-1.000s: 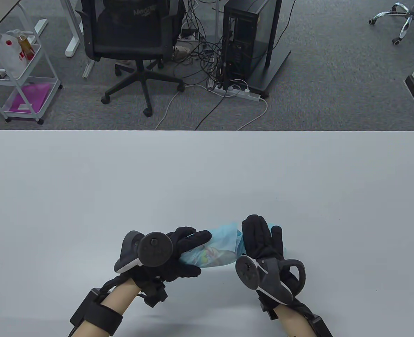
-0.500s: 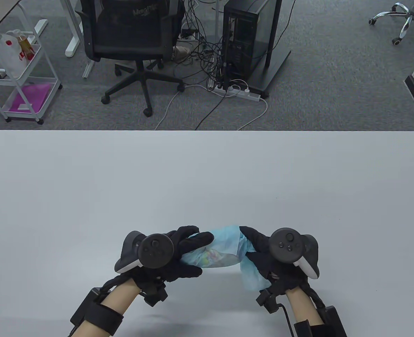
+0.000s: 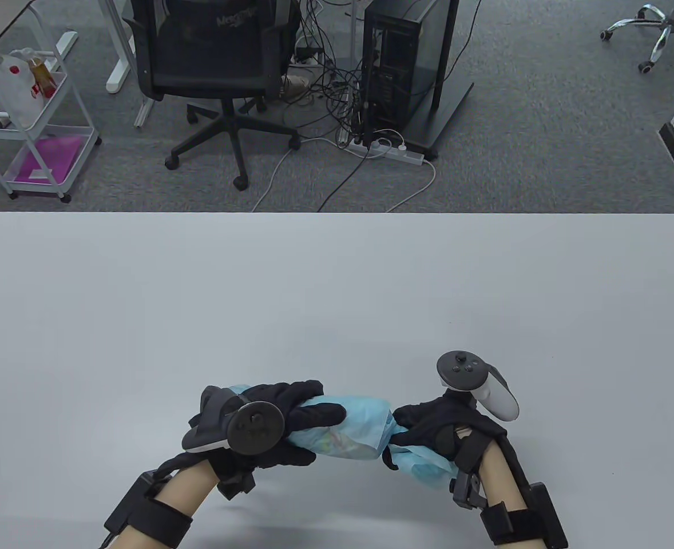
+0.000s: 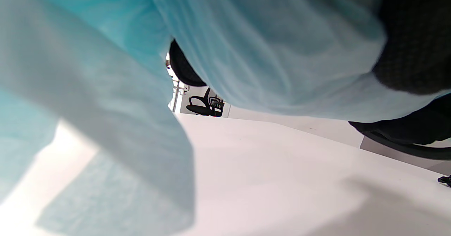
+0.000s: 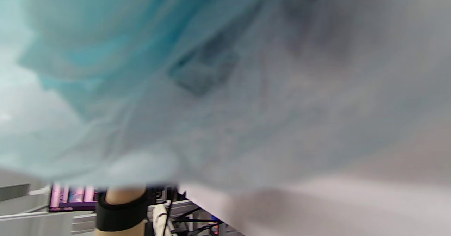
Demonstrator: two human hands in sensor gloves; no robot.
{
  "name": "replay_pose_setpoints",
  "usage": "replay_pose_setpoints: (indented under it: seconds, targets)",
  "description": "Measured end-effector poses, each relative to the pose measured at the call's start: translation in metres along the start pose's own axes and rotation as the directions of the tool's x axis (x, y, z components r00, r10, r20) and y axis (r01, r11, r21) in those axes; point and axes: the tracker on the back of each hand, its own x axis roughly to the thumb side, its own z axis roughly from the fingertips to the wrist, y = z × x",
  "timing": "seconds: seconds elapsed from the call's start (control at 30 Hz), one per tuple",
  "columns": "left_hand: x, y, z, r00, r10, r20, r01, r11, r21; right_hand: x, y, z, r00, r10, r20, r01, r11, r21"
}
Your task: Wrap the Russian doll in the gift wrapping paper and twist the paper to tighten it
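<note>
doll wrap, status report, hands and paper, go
Left hand grips the wrapped doll. Right hand pinches the blue paper tail at the twist. Table ahead, nothing in the way.

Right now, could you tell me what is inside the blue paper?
Through the paper a colourful patch shows faintly, presumably the doll; its shape stays covered.

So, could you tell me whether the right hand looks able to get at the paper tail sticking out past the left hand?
Probably not right now: the right hand grips the opposite twisted end, and the left hand and wrapped doll lie between it and that paper tail.
</note>
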Motion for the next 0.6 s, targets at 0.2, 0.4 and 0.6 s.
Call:
replay_pose_setpoints:
  seconds: [0.2, 0.4, 0.6]
  targets:
    - [0.003, 0.0, 0.003, 0.998, -0.048, 0.029, 0.047, 0.999, 0.017, -0.014, 0.004, -0.009, 0.994, -0.107, 0.024, 0.106, 0.993, 0.045]
    - [0.01, -0.005, 0.003, 0.993, -0.099, 0.061, 0.099, 0.995, -0.003, -0.027, 0.009, -0.015, 0.993, -0.119, -0.029, 0.121, 0.99, 0.075]
    - [0.015, -0.015, 0.002, 0.988, -0.139, 0.061, 0.139, 0.99, -0.001, -0.021, 0.005, -0.007, 0.988, 0.076, -0.133, -0.072, 0.997, 0.034]
